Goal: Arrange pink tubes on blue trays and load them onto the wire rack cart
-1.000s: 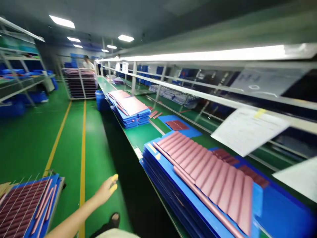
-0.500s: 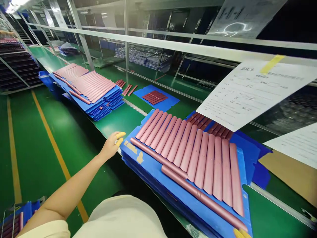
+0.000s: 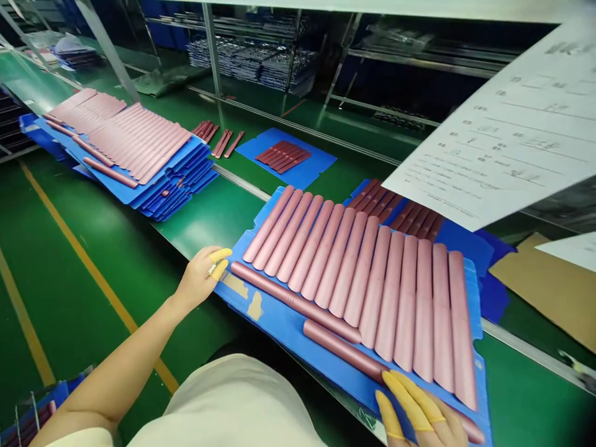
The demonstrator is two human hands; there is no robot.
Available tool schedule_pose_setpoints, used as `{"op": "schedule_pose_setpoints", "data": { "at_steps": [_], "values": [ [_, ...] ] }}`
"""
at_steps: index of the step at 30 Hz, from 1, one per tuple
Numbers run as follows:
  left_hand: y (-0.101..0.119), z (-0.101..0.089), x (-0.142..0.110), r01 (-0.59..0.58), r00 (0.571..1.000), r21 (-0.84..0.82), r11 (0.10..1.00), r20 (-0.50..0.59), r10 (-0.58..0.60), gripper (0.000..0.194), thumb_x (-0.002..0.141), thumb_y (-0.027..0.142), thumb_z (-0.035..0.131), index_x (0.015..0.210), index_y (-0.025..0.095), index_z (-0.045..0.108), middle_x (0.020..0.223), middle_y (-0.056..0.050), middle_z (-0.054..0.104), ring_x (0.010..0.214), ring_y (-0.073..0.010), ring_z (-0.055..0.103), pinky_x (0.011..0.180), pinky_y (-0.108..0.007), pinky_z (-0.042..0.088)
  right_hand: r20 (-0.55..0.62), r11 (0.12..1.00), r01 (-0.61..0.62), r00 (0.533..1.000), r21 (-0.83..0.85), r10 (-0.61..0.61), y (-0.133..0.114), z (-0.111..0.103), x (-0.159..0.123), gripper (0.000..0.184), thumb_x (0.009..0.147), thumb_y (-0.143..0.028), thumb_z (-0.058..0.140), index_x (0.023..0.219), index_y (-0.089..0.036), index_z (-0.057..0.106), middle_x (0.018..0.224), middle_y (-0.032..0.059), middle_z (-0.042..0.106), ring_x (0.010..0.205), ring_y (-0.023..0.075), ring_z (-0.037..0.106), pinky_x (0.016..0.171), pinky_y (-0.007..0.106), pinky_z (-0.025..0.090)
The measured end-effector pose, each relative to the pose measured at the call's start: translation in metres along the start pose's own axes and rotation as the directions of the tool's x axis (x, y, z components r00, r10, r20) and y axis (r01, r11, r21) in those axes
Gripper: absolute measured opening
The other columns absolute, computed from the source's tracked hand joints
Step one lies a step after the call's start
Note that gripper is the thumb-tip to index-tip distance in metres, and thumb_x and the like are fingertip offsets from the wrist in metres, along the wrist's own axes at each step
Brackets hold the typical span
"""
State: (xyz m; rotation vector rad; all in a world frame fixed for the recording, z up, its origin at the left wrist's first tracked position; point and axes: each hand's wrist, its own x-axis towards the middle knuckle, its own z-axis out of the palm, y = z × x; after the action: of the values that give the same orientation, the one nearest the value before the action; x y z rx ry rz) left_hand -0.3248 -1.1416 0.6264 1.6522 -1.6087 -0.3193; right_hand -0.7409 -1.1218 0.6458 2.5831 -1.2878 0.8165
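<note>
My left hand point(image 3: 202, 276) is at the left corner of a stack of blue sheets point(image 3: 274, 335). Its thumb and forefinger wear yellow finger cots and are parted, beside the end of a pink tube point(image 3: 298, 304), with nothing visible between them. Across the front edge, my right hand point(image 3: 419, 410) reaches over a second pink tube point(image 3: 342, 347), its yellow-covered fingers spread and the fingertips at that tube. The thumb stays apart on the near side. Behind these two, a row of pink tubes point(image 3: 347, 267) lies side by side on the top sheet.
Another stack of blue sheets point(image 3: 186, 180) with pink tubes stands at the left. Dark red pieces lie on a blue sheet point(image 3: 321, 164) farther back. A paper sheet point(image 3: 507, 136) hangs at the right above brown cardboard point(image 3: 549, 279). A metal rail point(image 3: 246, 186) runs along the green bench.
My right hand has come in from the bottom right corner, over the front tube. My left hand stays near the stack's left corner. The view has tilted down.
</note>
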Motion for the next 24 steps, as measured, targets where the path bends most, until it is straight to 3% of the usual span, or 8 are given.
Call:
{"op": "schedule_pose_setpoints", "data": {
  "at_steps": [2, 5, 9, 12, 17, 19, 24],
  "values": [
    [0.009, 0.004, 0.001, -0.054, 0.999, -0.012, 0.998, 0.000, 0.054, 0.024, 0.087, 0.018, 0.050, 0.109, 0.022, 0.059, 0.101, -0.004, 0.060, 0.094, -0.0161, 0.057, 0.082, -0.031, 0.049, -0.017, 0.992, -0.096, 0.995, 0.078, 0.097, -0.006, 0.003, 0.001, 0.032, 0.078, -0.015, 0.064, 0.109, -0.019, 0.058, 0.096, 0.0057, 0.064, 0.087, 0.0205, 0.058, 0.076, 0.038, 0.048],
    [0.029, 0.011, 0.002, -0.156, 0.986, -0.069, 0.985, 0.054, 0.160, 0.028, 0.087, 0.013, 0.051, 0.111, 0.024, 0.057, 0.098, -0.003, 0.059, 0.087, -0.0139, 0.057, 0.076, -0.029, 0.049, -0.022, 0.979, -0.137, 0.990, 0.151, 0.142, -0.016, 0.006, 0.003, 0.033, 0.079, -0.012, 0.061, 0.110, -0.022, 0.058, 0.097, 0.0043, 0.063, 0.086, 0.0175, 0.056, 0.076, 0.036, 0.049],
    [0.060, 0.028, 0.001, -0.332, 0.921, -0.143, 0.932, 0.163, 0.353, 0.034, 0.085, 0.009, 0.053, 0.115, 0.025, 0.054, 0.097, -0.003, 0.059, 0.085, -0.0130, 0.056, 0.075, -0.028, 0.049, -0.071, 0.974, -0.189, 0.978, 0.121, 0.199, -0.019, 0.000, -0.001, 0.036, 0.076, -0.007, 0.062, 0.109, -0.021, 0.059, 0.099, 0.0054, 0.063, 0.091, 0.0196, 0.056, 0.079, 0.039, 0.049],
    [0.078, 0.041, 0.001, -0.404, 0.874, -0.165, 0.900, 0.221, 0.433, 0.035, 0.085, 0.009, 0.053, 0.117, 0.024, 0.052, 0.097, -0.004, 0.058, 0.088, -0.0138, 0.056, 0.075, -0.028, 0.048, -0.185, 0.942, -0.335, 0.924, 0.029, 0.334, -0.010, -0.015, -0.018, 0.037, 0.074, -0.007, 0.064, 0.109, -0.021, 0.060, 0.101, 0.0074, 0.063, 0.093, 0.0230, 0.057, 0.082, 0.044, 0.047],
    [0.089, 0.055, 0.009, -0.395, 0.854, -0.095, 0.914, 0.330, 0.403, 0.030, 0.088, 0.016, 0.051, 0.117, 0.023, 0.051, 0.101, -0.006, 0.059, 0.092, -0.0171, 0.054, 0.079, -0.032, 0.048, -0.296, 0.804, -0.592, 0.780, -0.065, 0.551, 0.008, -0.037, -0.056, 0.034, 0.077, -0.011, 0.061, 0.111, -0.018, 0.061, 0.104, 0.0105, 0.062, 0.092, 0.0239, 0.057, 0.083, 0.044, 0.047],
    [0.091, 0.059, 0.011, -0.384, 0.846, -0.058, 0.921, 0.376, 0.377, 0.028, 0.089, 0.020, 0.050, 0.117, 0.021, 0.052, 0.103, -0.007, 0.059, 0.093, -0.0182, 0.053, 0.080, -0.034, 0.047, -0.277, 0.790, -0.611, 0.770, -0.059, 0.575, 0.010, -0.039, -0.064, 0.034, 0.079, -0.014, 0.060, 0.113, -0.018, 0.060, 0.104, 0.0108, 0.062, 0.093, 0.0238, 0.057, 0.083, 0.043, 0.047],
    [0.106, 0.072, 0.013, -0.423, 0.793, -0.042, 0.905, 0.466, 0.392, 0.029, 0.089, 0.027, 0.050, 0.117, 0.018, 0.052, 0.107, -0.008, 0.059, 0.097, -0.0203, 0.051, 0.084, -0.037, 0.046, -0.235, 0.819, -0.574, 0.795, 0.006, 0.559, 0.010, -0.033, -0.066, 0.033, 0.080, -0.015, 0.060, 0.112, -0.019, 0.059, 0.104, 0.0097, 0.062, 0.094, 0.0233, 0.056, 0.083, 0.043, 0.047]
  ]
}}
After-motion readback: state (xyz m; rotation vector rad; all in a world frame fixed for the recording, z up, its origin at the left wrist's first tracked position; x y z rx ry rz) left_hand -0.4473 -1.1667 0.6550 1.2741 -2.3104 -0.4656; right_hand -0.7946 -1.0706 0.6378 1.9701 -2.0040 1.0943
